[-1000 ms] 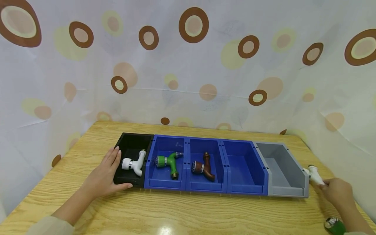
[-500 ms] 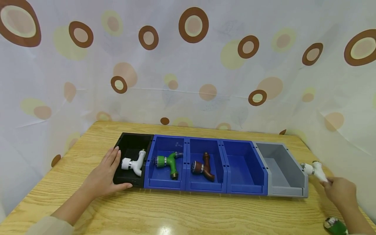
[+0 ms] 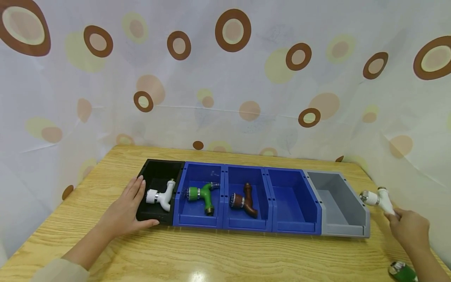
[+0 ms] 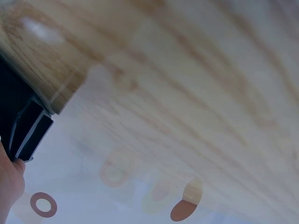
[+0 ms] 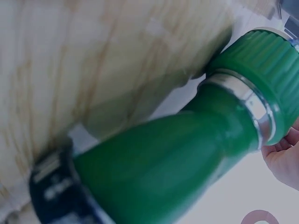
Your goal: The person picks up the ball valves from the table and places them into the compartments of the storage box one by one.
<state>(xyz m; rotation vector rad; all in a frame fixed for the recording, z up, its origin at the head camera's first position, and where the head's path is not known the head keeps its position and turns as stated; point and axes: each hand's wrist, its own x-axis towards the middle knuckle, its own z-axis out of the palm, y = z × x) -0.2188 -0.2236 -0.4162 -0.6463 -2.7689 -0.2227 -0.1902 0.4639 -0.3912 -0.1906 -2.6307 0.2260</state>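
Observation:
My left hand [image 3: 121,207] lies against the black bin [image 3: 160,219], fingers extended along its left rim and thumb at its front edge. Inside that bin lies a white faucet [image 3: 163,199]. At the far right, my right hand [image 3: 410,231] grips a second white faucet [image 3: 384,201] by one end; its ribbed knob points left, close to the grey bin [image 3: 347,230]. A green faucet [image 3: 403,271] sits on the table near the right forearm, partly hidden, and fills much of the right wrist view. There the right hand shows only at the right edge.
Three blue bins [image 3: 246,224] stand in a row between the black and grey ones. The left one holds a green faucet [image 3: 206,196], the middle one a brown faucet [image 3: 246,201]. A patterned curtain [image 3: 225,78] hangs behind the wooden table [image 3: 211,254].
My right hand has raised the white faucet slightly and turned it, so its knob shows fully beside the grey bin. The left hand stays in place.

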